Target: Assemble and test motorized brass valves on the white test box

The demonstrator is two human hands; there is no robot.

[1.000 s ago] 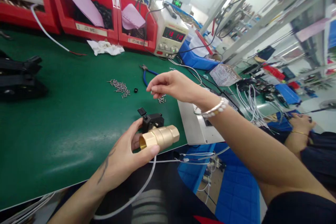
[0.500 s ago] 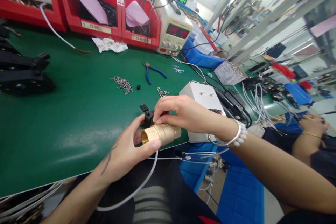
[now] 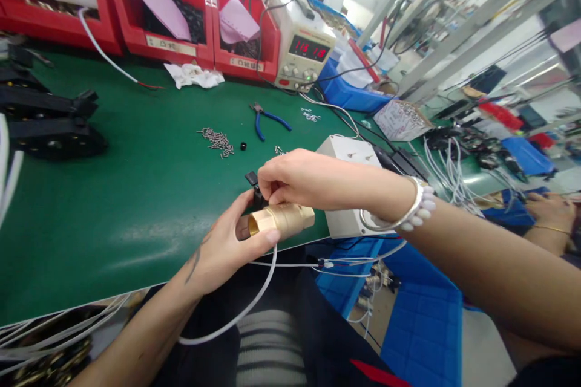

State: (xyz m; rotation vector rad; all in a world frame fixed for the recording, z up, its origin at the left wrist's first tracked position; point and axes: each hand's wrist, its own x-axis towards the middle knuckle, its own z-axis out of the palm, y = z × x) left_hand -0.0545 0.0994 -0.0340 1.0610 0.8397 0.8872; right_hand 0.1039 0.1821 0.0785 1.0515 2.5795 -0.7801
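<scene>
My left hand [image 3: 222,251] is wrapped round a brass ball valve [image 3: 288,222], thumb along its near side and fingers behind its open threaded end. A black fitting [image 3: 259,198] with a small flap is attached or held at the valve's far side; the join is hidden. My right hand [image 3: 295,178] is closed in a pinch over the top of the valve, against the black fitting. Whatever lies between its fingertips is hidden. From beneath the valve a white cable [image 3: 265,296] curves down over my lap.
Blue-handled cutters [image 3: 272,121], a pile of small screws [image 3: 218,142] and a black ring [image 3: 243,146] lie on the green mat. A white switch box [image 3: 349,148] stands right, a power supply [image 3: 302,51] and red bins [image 3: 200,54] behind. Black parts [image 3: 54,127] sit left.
My right hand has shifted slightly left and up over the valve, its fingertips closer to the black fitting. The left hand still grips the valve. The view has moved a little.
</scene>
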